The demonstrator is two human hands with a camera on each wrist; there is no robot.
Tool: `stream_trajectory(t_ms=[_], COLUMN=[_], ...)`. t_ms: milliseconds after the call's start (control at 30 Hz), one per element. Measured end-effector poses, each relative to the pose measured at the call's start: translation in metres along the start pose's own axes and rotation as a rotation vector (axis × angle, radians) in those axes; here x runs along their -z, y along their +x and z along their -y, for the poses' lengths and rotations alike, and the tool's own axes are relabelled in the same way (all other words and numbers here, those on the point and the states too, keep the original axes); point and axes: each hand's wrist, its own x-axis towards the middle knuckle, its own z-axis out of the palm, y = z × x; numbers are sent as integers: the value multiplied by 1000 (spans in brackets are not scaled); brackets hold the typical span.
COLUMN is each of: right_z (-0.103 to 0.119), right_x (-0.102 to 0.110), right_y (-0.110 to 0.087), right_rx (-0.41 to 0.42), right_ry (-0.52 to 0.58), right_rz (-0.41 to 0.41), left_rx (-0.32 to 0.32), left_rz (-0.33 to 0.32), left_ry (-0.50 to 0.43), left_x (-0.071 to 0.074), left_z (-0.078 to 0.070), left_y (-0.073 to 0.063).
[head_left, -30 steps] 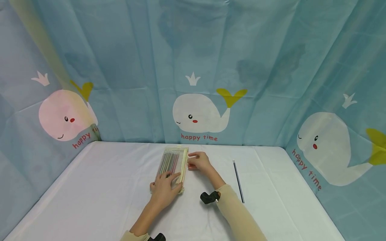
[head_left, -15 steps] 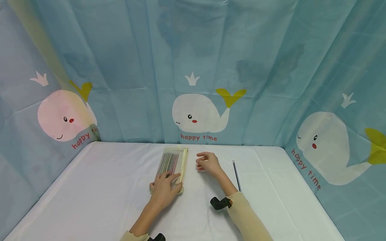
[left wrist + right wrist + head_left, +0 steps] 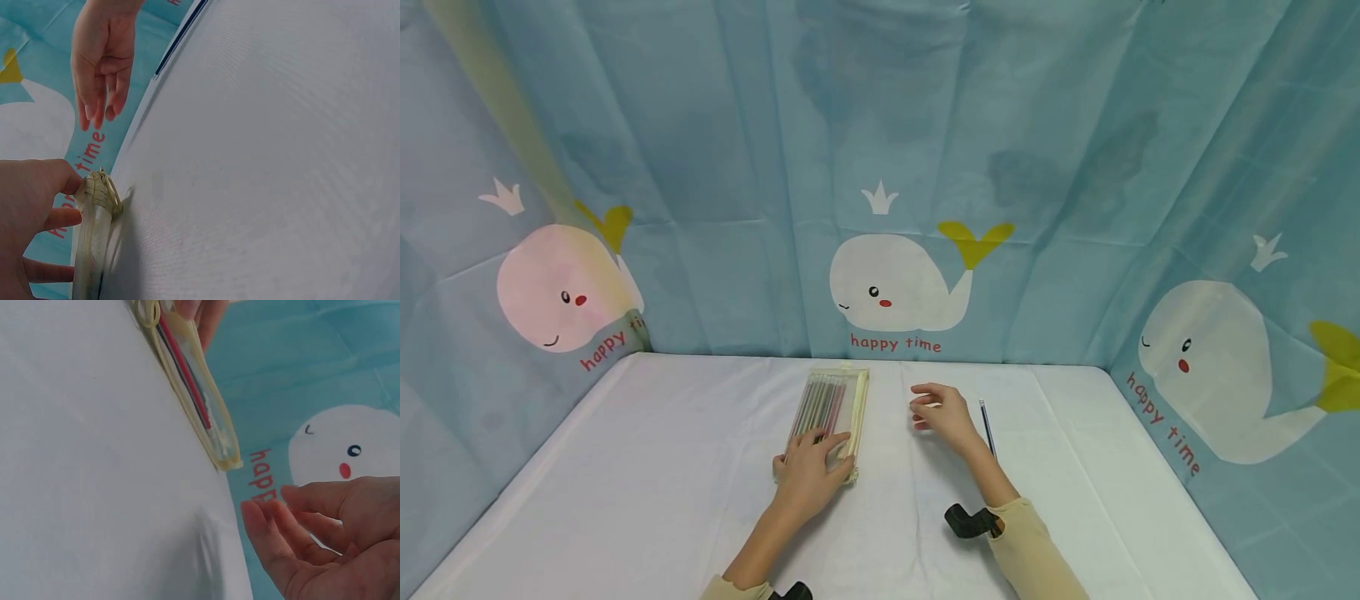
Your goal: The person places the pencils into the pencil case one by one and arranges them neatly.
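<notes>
A clear pencil case (image 3: 854, 408) with pale yellow edging lies flat on the white table, several pencils (image 3: 822, 402) showing through its top. My left hand (image 3: 808, 475) rests over its near end, fingers spread across it and the thumb at the near right corner. In the left wrist view, those fingers (image 3: 53, 272) lie against the case's side, beside a yellowish loop (image 3: 111, 190) at its end. Off to the right of the case, my right hand (image 3: 946, 417) hovers with loosely bent fingers and nothing between them.
A single dark pencil (image 3: 988, 429) lies on the table (image 3: 625, 492) right of the right hand, its near part hidden by the forearm. Behind the table hangs a blue curtain (image 3: 737, 283) printed with whales.
My right hand has let go of the case's right edge and moved away to the right, partly covering the loose pencil from view. The left hand and the case have stayed put.
</notes>
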Motion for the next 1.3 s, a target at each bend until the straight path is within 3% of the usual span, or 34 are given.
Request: stream_trajectory(t_ms=[600, 1300], right_z=[0, -4], right_x=[38, 68], right_y=[-14, -22], right_rx=[18, -12], right_ry=[-135, -234], right_rz=[-115, -153], left_rx=[-6, -12], left_rz=[-8, -6], left_ry=[-7, -3], left_x=[0, -1], left_z=[1, 0], left_y=[-1, -1])
